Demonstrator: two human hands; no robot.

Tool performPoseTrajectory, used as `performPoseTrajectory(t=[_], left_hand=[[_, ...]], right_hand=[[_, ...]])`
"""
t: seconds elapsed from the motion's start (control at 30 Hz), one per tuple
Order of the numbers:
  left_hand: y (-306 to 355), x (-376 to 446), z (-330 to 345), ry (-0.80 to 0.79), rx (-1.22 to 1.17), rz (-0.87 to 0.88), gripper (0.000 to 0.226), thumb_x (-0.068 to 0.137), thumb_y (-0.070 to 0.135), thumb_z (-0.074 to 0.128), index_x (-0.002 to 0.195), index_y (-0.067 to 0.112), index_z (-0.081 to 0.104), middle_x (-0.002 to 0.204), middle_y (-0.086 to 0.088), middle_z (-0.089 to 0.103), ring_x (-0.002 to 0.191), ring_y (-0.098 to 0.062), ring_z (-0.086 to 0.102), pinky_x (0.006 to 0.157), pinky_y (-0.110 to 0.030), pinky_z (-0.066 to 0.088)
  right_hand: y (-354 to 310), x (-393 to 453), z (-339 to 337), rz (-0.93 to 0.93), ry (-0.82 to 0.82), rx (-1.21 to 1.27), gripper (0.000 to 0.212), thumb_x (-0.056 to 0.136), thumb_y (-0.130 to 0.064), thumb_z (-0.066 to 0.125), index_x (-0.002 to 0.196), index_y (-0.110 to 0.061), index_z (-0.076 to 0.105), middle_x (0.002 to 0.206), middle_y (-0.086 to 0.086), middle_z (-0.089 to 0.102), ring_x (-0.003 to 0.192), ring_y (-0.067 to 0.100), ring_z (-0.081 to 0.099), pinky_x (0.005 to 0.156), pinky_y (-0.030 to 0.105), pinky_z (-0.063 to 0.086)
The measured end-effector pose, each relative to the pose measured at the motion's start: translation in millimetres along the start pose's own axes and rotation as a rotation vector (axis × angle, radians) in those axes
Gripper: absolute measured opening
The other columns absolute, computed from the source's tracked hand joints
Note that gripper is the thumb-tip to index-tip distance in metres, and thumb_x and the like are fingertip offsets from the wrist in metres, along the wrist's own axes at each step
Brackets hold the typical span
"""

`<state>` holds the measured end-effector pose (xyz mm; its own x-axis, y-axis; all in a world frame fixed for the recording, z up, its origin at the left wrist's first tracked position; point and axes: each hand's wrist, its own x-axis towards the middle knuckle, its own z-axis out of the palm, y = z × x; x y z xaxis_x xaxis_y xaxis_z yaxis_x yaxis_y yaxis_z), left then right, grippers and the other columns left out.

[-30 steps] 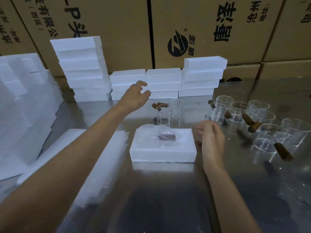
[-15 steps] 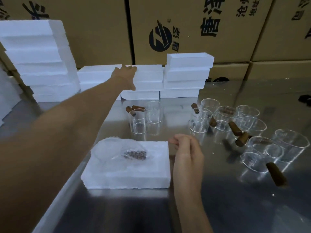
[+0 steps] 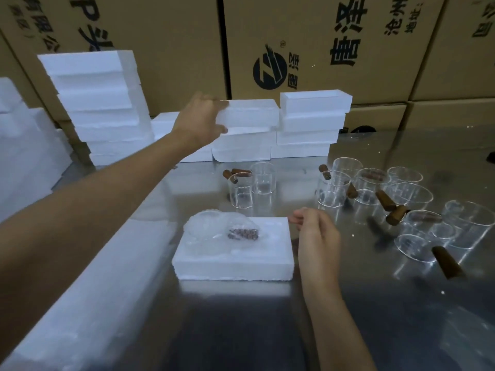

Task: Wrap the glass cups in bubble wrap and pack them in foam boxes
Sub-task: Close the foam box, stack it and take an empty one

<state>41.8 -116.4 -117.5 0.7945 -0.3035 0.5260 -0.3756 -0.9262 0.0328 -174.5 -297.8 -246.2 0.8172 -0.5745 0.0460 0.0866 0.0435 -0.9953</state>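
A white foam box half [image 3: 235,261] lies on the steel table in front of me, with a bubble-wrapped glass cup [image 3: 222,231] set in its hollow, its brown handle showing through the wrap. My left hand [image 3: 199,121] reaches to the back and grips the left end of a foam piece [image 3: 249,113] on top of the middle stack. My right hand [image 3: 316,236] hovers by the box half's right edge, fingers loosely curled and holding nothing. Several bare glass cups with brown wooden handles [image 3: 388,199] stand at the right; two more cups [image 3: 251,186] stand behind the box.
Foam box stacks [image 3: 101,103] line the back against brown cartons [image 3: 294,44]. A further foam stack [image 3: 310,124] stands at the middle back. A pile of bubble wrap sheets [image 3: 88,290] lies along the table's left side, with more foam [image 3: 21,156] beyond it.
My left hand has closed on the top foam piece of the middle stack and lifted its end slightly. My right hand has stayed by the box half.
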Motion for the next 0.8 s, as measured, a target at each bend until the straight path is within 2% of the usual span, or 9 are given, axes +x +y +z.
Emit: performPoseTrajectory(t=[0.2,0.33,0.47,0.53,0.6,0.7,0.8], left_hand=[[11.8,-106.9,-58.2,0.081,-0.115,0.089,0.06,0.081,0.021,0.08,0.137,0.013,0.059,0.132,-0.008,0.059,0.124,-0.028,0.044,0.1,-0.036,0.04],[27.4,-177.6,-78.2,0.041,-0.198,0.107,0.06,0.078,0.022,0.084,0.133,0.016,0.063,0.128,-0.005,0.061,0.119,-0.027,0.048,0.099,-0.039,0.042],[38.7,-218.9,-82.1,-0.026,-0.218,0.127,0.06,0.078,0.024,0.084,0.134,0.019,0.063,0.127,0.001,0.06,0.116,-0.021,0.048,0.094,-0.021,0.031],[40.4,-228.3,-80.7,-0.055,-0.192,0.129,0.06,0.079,0.027,0.083,0.135,0.019,0.062,0.128,0.001,0.059,0.119,-0.02,0.048,0.095,-0.018,0.029],[41.4,-233.7,-77.6,-0.084,-0.159,0.134,0.06,0.082,0.027,0.08,0.138,0.02,0.059,0.132,0.001,0.057,0.123,-0.019,0.045,0.098,-0.02,0.032],[44.0,-238.5,-71.0,-0.137,-0.153,0.123,0.061,0.085,0.03,0.076,0.142,0.022,0.054,0.136,0.002,0.054,0.127,-0.017,0.041,0.102,-0.026,0.037],[45.7,-244.9,-64.4,-0.128,-0.179,0.126,0.059,0.084,0.029,0.077,0.139,0.02,0.057,0.133,-0.001,0.056,0.123,-0.02,0.045,0.099,-0.032,0.043]], right_hand=[[-5.3,-3.0,0.8,0.006,0.014,-0.042,0.022,0.093,-0.021,0.049,0.079,-0.019,0.067,0.08,-0.01,0.07,0.083,0.01,0.064,0.075,0.034,0.05],[-8.6,-4.8,0.7,0.043,0.017,-0.046,0.024,0.092,-0.023,0.048,0.081,-0.015,0.068,0.084,-0.005,0.072,0.089,0.018,0.067,0.079,0.038,0.051],[-11.7,-4.9,0.0,0.094,0.033,-0.008,0.025,0.091,-0.023,0.049,0.079,-0.012,0.069,0.089,0.004,0.074,0.09,0.026,0.067,0.087,0.046,0.053],[-12.5,-4.0,-1.1,0.118,0.035,0.036,0.026,0.092,-0.021,0.049,0.08,-0.01,0.069,0.093,0.011,0.075,0.086,0.027,0.065,0.081,0.047,0.05],[-12.9,-3.4,-2.5,0.125,0.042,0.081,0.028,0.093,-0.021,0.049,0.079,-0.009,0.069,0.094,0.016,0.075,0.082,0.023,0.062,0.078,0.041,0.046],[-13.6,-4.4,-5.9,0.141,0.051,0.098,0.028,0.093,-0.025,0.05,0.078,-0.012,0.069,0.085,0.005,0.074,0.083,0.018,0.062,0.083,0.038,0.049],[-14.3,-6.0,-7.0,0.152,-0.017,0.095,0.025,0.091,-0.027,0.053,0.085,-0.01,0.071,0.087,0.004,0.072,0.084,0.018,0.059,0.073,0.033,0.045]])
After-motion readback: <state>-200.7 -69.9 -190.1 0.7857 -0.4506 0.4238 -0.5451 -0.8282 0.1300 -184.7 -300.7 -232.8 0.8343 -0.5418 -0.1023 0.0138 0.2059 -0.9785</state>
